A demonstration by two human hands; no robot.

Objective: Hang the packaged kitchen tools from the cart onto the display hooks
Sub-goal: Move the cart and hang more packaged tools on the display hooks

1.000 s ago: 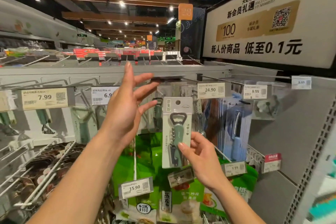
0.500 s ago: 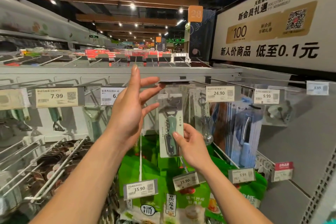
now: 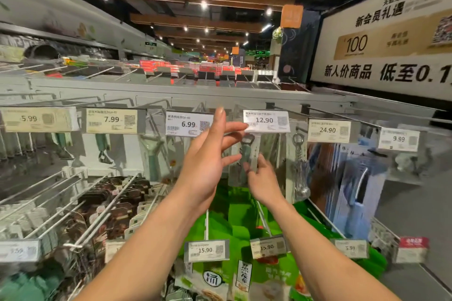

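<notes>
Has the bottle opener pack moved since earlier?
Yes: the bottle opener pack went back toward the rack, now under the 12.90 price tag, right hand holding it.

The packaged bottle opener (image 3: 248, 154) looks like glossy clear plastic over white card, the tool inside bright metal with a matt green grip; the display hooks (image 3: 105, 210) are smooth white-coated wire; the price tags (image 3: 266, 121) are matt paper in shiny plastic holders; the ceiling beams (image 3: 195, 19) are brown wood.
</notes>
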